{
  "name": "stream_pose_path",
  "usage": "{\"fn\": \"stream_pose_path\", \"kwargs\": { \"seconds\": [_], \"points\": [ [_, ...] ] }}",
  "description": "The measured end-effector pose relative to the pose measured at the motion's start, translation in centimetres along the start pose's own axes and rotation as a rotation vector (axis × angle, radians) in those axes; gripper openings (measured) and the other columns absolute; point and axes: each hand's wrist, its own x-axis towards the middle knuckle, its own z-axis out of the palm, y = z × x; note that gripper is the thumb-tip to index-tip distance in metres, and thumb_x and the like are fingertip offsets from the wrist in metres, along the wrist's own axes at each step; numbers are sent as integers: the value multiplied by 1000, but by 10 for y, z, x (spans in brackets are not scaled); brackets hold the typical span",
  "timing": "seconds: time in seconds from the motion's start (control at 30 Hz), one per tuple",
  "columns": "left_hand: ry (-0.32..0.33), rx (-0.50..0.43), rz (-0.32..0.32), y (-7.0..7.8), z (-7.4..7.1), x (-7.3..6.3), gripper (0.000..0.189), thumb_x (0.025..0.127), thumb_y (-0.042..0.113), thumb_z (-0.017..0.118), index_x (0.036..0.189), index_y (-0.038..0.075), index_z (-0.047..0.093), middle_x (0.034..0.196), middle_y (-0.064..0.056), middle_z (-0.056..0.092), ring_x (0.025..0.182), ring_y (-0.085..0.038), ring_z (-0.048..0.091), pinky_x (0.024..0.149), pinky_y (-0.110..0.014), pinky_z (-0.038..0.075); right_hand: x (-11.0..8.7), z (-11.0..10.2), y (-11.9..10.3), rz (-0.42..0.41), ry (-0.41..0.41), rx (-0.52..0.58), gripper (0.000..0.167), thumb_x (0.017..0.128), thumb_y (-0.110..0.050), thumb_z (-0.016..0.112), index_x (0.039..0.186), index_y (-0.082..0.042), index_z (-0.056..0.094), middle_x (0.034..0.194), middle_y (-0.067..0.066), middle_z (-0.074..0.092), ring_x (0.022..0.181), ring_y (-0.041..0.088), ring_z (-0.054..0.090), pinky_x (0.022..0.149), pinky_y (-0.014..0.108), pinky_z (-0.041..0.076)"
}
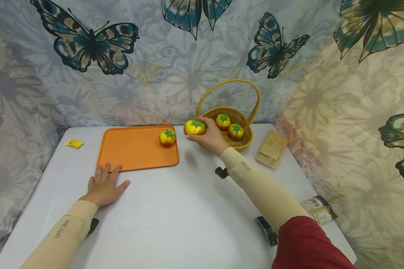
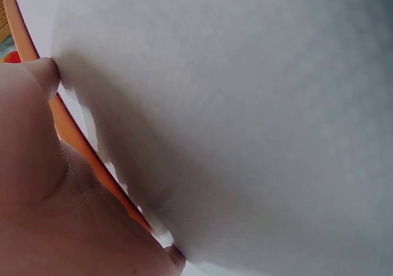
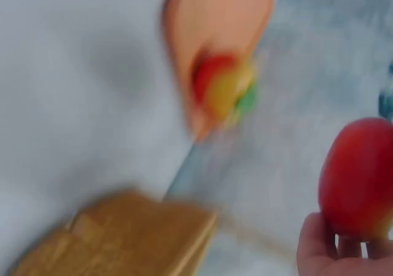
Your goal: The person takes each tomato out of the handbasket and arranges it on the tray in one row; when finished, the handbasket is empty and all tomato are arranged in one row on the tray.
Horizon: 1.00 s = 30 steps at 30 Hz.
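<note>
While the left hand [image 1: 104, 188] is lying spread, its fingers straight and fanned, the right hand [image 1: 212, 136] is gripping a yellow-and-red fruit [image 1: 194, 127] between thumb and fingers. This held fruit is hanging above the surface [image 1: 175, 216], between the orange tray [image 1: 131, 149] and the wicker basket [image 1: 248, 144], overlapping the basket's left side in the head view. The right wrist view is showing its red flank against the fingers.

The left fingertips are meeting the tray's near rim by its left corner; how firmly they are pressing, I cannot tell. A second fruit [image 1: 167, 138] is sitting on the tray, close to its right edge, leaving the orange floor open to the left. Two more fruits [image 1: 229, 126] are resting inside the basket.

The tray's far edge is running close to the surface's back edge. A narrow white strip is separating tray from basket, and a broader stretch is opening between the forearms. A bag of grains [image 1: 272, 149] is lying right of the basket, near the surface's right edge.
</note>
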Motion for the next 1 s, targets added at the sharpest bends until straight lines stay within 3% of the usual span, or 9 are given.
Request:
{"fn": "stream_pose_path", "kwargs": {
  "seconds": [0.2, 0.4, 0.5, 0.77, 1.0],
  "points": [
    [14, 10, -17, 0, -4, -2, 88, 107, 58, 52, 166, 1, 20, 168, -39, -6, 153, -57, -22, 113, -80, -9, 34, 72, -23, -87, -172, -13, 80, 90, -31, 89, 155, -8, 49, 153, 11, 45, 130, 26, 52, 108, 38, 48],
    [11, 24, -30, 2, -3, -2, 92, 106, 64, 50, 167, 2, 21, 169, -38, -6, 153, -56, -22, 114, -80, -8, 75, 129, -17, -201, -257, -272, 83, 88, -39, 90, 156, -12, 51, 153, 5, 52, 133, 23, 52, 116, 46, 35],
    [9, 28, -41, -1, -1, -1, 95, 105, 68, 47, 168, 3, 20, 170, -36, -8, 154, -54, -23, 114, -79, -10, 88, 146, -12, -215, -274, -379, 85, 88, -45, 88, 158, -15, 50, 155, 3, 52, 136, 25, 52, 118, 52, 28],
    [-4, 30, -26, 1, 1, 3, 90, 106, 64, 48, 169, 6, 19, 171, -33, -10, 154, -51, -26, 115, -78, -10, 103, 158, 11, -215, -274, -571, 88, 85, -58, 86, 156, -19, 52, 151, -1, 56, 138, 19, 51, 123, 53, 15],
    [7, 26, -29, -5, -2, 2, 90, 106, 65, 47, 169, 7, 19, 171, -32, -9, 155, -50, -26, 115, -78, -10, 109, 170, 12, -227, -257, -667, 90, 83, -64, 83, 156, -21, 52, 153, -4, 57, 141, 17, 50, 123, 55, 14]
  ]
}}
